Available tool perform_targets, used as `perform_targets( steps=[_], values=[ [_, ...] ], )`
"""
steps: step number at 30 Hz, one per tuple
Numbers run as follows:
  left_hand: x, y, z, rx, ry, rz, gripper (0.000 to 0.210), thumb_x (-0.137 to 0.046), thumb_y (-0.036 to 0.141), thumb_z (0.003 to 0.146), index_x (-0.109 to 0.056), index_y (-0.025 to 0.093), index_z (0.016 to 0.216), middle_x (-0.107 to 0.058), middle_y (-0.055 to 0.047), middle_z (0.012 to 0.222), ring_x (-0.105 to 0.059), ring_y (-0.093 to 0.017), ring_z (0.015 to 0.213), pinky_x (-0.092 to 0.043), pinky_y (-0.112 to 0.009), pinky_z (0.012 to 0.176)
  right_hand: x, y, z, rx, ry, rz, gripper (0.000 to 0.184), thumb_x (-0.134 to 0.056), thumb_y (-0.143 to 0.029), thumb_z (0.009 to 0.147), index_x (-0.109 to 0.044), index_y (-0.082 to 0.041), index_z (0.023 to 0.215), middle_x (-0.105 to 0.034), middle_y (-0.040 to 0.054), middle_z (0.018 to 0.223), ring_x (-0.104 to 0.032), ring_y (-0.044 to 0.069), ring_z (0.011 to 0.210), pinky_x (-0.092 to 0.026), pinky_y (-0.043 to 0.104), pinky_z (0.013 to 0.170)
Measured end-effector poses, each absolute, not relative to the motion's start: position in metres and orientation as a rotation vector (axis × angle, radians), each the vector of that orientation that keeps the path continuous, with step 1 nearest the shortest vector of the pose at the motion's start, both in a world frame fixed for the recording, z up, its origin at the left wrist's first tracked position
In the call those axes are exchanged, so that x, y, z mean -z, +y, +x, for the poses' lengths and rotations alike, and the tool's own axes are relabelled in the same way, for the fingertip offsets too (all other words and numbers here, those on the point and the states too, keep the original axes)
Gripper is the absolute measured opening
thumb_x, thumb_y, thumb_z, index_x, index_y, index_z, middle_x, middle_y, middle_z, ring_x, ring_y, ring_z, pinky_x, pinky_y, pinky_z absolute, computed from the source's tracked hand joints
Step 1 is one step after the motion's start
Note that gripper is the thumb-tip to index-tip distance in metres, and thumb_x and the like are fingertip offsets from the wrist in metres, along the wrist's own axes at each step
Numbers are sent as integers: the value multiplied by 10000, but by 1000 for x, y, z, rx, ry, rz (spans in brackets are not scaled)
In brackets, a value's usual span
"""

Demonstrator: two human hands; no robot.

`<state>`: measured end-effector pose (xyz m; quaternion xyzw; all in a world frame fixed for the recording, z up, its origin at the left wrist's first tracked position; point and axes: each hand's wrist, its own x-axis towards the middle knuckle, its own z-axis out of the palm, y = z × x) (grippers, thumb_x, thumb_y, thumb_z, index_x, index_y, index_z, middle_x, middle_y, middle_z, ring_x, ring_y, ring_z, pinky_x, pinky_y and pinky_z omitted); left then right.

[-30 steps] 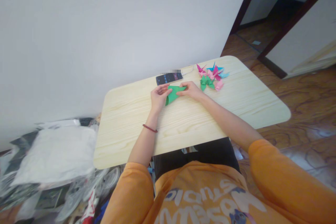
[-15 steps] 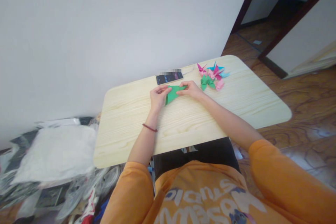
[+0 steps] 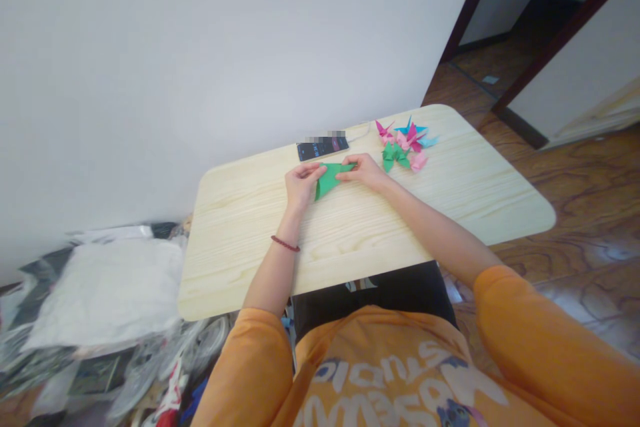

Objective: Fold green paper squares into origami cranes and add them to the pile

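A folded piece of green origami paper [image 3: 329, 179] is held between my two hands, just above or on the table. My left hand [image 3: 302, 185] pinches its left side, with thumb and fingers closed on the edge. At the right corner, the fingers of my right hand [image 3: 366, 172] grip the same paper. Part of each paper edge is hidden under the fingers. Right of my right hand lies a cluster of folded paper pieces: a green one [image 3: 395, 156], a magenta one [image 3: 414, 139], a blue one [image 3: 410, 128] and a pink one [image 3: 419, 161].
The pale wood-grain table [image 3: 240, 247] stands against a white wall. A phone [image 3: 323, 147] with a lit screen and a white cable lies behind my hands. Plastic-wrapped items and a white bag [image 3: 110, 293] are piled at the left. Wooden floor [image 3: 590, 200] and a doorway are at the right.
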<state>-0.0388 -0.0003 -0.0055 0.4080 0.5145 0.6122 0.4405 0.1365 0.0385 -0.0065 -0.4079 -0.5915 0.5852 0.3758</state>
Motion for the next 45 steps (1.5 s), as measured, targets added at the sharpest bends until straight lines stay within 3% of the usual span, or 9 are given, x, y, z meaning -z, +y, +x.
perform_targets(
  steps=[11,17,19,25,29,35,40,45],
  values=[
    [9,1,-38,-1533,1298,952,367,-883,367,514,-712,146,752,-724,-60,738,-690,-185,723,-572,-372,797,8,39,136,-1487,-1492,-1038,402,-855,-375,454,-569,-185,662,-619,-24,570,-558,124,525,-465,259,541],
    [10,0,-31,-1638,1306,818,382,-878,378,516,-711,145,768,-729,-52,754,-694,-183,747,-566,-332,767,12,35,128,-1547,-1264,-921,732,-872,-294,417,-498,-261,1045,-665,-58,751,-647,147,651,-530,267,602],
    [11,-1,-29,-1679,1314,790,383,-872,383,522,-709,148,776,-731,-46,763,-697,-184,767,-562,-319,763,12,33,125,-1599,-1261,-907,771,-873,-287,423,-482,-266,1087,-668,-60,737,-648,147,653,-538,271,616],
    [14,1,-24,-1774,1356,768,343,-849,358,571,-711,146,803,-734,-60,817,-697,-213,900,-550,-324,825,12,33,123,-1667,-1186,-958,673,-886,-264,413,-508,-224,968,-644,-75,601,-639,132,603,-529,264,655],
    [15,2,-23,-1844,1364,742,351,-838,367,591,-708,151,835,-735,-65,863,-689,-211,927,-541,-319,838,10,37,125,-1715,-1114,-934,610,-891,-273,439,-540,-212,934,-686,-45,639,-660,134,642,-534,272,704],
    [16,1,-22,-1887,1305,679,456,-863,403,529,-701,151,873,-712,-34,767,-679,-155,775,-518,-263,742,7,36,122,-1753,-1022,-895,430,-887,-292,453,-633,-186,784,-722,-1,715,-661,134,669,-517,259,662],
    [17,0,-20,-1791,1217,642,513,-891,375,483,-703,138,897,-694,-16,690,-652,-121,653,-495,-241,679,9,35,122,-1707,-1056,-913,400,-890,-299,437,-715,-162,770,-726,20,774,-605,111,658,-434,221,571],
    [16,0,-18,-1793,1203,623,503,-897,356,481,-703,143,893,-704,-19,693,-664,-121,656,-503,-232,679,8,37,124,-1703,-1015,-926,361,-869,-423,494,-712,-147,665,-698,44,704,-586,119,648,-412,227,545]
  ],
)
